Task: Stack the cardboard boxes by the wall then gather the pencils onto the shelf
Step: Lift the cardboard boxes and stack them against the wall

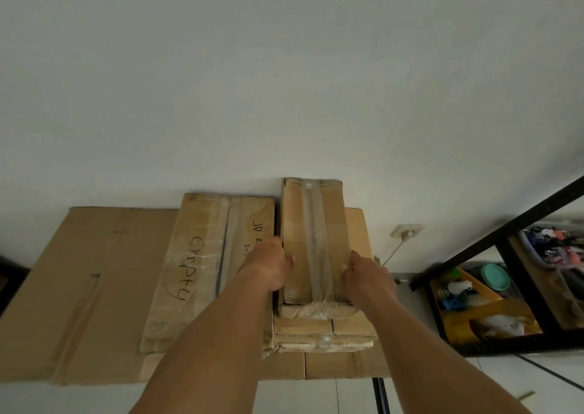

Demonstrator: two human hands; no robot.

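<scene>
1. Topmost box point(331, 239) against the wall point(284, 81), atop the stack point(322, 328), clasped at its long sides by left hand point(268, 265) and right hand point(368, 277).
2. Probably light, stiff; tape point(314, 224) slick, so hold bare cardboard.

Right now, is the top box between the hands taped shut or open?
Taped shut: clear tape runs over the closed flaps of the top box and down its near end.

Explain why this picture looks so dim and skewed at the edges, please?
Head view: dim, flat light leaves the wall grey-green, without hard shadows; the wide-angle lens slants the black shelf frame at the right edge; clear tape on the top box shows faint sheen; the bins behind that frame look soft.
</scene>
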